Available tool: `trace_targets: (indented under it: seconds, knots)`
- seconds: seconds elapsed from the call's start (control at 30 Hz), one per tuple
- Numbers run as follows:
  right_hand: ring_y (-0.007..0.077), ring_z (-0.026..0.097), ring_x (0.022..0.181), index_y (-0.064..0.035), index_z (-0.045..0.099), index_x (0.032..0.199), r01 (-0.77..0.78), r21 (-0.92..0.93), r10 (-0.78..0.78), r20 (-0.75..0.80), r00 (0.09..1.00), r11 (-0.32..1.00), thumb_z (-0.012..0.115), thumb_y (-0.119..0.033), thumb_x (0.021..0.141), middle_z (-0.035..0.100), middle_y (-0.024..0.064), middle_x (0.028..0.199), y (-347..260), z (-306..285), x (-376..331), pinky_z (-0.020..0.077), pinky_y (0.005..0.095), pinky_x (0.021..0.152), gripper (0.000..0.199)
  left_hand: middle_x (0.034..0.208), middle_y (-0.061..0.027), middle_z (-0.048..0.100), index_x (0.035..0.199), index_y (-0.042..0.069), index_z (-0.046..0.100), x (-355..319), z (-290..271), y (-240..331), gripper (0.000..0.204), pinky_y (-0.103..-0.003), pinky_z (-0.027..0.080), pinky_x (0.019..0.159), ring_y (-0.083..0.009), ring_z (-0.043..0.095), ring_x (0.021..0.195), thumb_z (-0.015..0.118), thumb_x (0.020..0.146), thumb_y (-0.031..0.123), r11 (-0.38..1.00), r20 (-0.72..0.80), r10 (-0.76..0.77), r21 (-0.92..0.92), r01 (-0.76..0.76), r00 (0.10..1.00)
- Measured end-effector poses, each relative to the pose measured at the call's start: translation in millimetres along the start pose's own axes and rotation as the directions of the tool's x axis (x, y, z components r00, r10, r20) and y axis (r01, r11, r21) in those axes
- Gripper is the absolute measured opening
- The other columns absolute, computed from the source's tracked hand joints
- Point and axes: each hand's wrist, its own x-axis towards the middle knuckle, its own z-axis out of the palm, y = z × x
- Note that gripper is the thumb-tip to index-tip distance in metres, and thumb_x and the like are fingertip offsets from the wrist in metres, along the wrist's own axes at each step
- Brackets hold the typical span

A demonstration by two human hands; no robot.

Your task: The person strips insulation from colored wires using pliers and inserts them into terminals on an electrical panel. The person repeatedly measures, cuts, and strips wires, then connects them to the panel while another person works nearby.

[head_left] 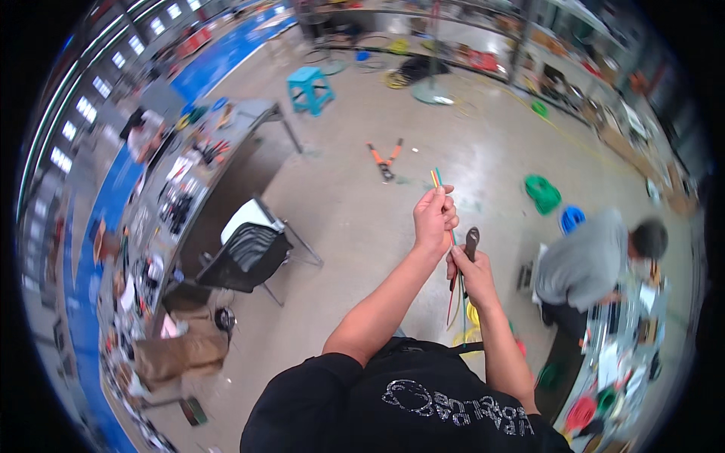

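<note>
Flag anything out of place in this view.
The orange-handled tool lies on the floor beyond the left hand, handles spread apart; underfoot rather than on a table, it looks out of place.

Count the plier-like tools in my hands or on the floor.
2: a dark tool in your right hand, and an orange-handled tool lying open on the floor ahead. Others may be hidden.

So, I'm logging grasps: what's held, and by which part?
Left hand: coloured wires, just below their upper ends. Right hand: dark plier-like tool, below its head.
</note>
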Motion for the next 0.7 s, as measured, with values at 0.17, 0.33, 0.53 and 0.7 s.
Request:
trace_targets:
  seconds: [0.17, 0.33, 0.53, 0.7]
  knots:
    - [0.0112, 0.055, 0.059, -0.0014, 0.065, 0.086, -0.034, -0.126, 0.053, 0.155, 0.986, 0.991, 0.058, -0.026, 0.102, 0.058, 0.0022, 0.064, -15.8, 96.5, 82.0, 0.0428, 0.0269, 0.057, 0.03, 0.071, 0.0028, 0.046, 0.109, 0.0, 0.059, 68.3, -49.6, 136.7, 0.021, -0.022, 0.025, 0.043, -0.0043, 0.031, 0.049, 0.051, 0.107, 0.02, 0.971, -0.232, 0.231, -0.009, -0.24, 0.945]
    - [0.0101, 0.054, 0.059, -0.0021, 0.066, 0.086, -0.076, -0.183, 0.129, 0.304, 0.944, 0.98, 0.058, -0.025, 0.102, 0.059, 0.002, 0.064, -1.9, 161.4, 137.8, 0.0421, 0.0262, 0.057, 0.029, 0.07, 0.0024, 0.045, 0.109, 0.0, 0.058, 124.8, -115.1, 262.5, 0.022, -0.023, 0.024, 0.042, -0.0044, 0.031, 0.05, 0.052, 0.107, 0.02, 0.898, -0.328, 0.433, 0.075, -0.434, 0.839]
    - [0.0071, 0.053, 0.059, -0.0029, 0.067, 0.09, -0.142, -0.275, 0.266, 0.49, 0.83, 0.951, 0.058, -0.024, 0.102, 0.06, 0.0002, 0.067, 11.6, 217.2, 215.6, 0.0401, 0.0247, 0.053, 0.026, 0.07, 0.0017, 0.044, 0.111, -0.001, 0.057, 161.5, -205.1, 346.2, 0.021, -0.023, 0.024, 0.042, -0.0052, 0.031, 0.05, 0.051, 0.107, 0.018, 0.859, -0.467, 0.493, 0.127, -0.497, 0.734]
    - [0.008, 0.055, 0.064, -0.0026, 0.067, 0.092, -0.12, -0.331, 0.318, 0.647, 0.693, 0.936, 0.059, -0.026, 0.102, 0.061, -0.0004, 0.071, 6.4, 249.9, 299.6, 0.0449, 0.0259, 0.059, 0.027, 0.071, 0.002, 0.042, 0.112, -0.002, 0.057, 200.0, -252.9, 401.3, 0.022, -0.024, 0.023, 0.044, -0.0055, 0.029, 0.05, 0.048, 0.107, 0.018, 0.845, -0.58, 0.478, 0.099, -0.526, 0.66]
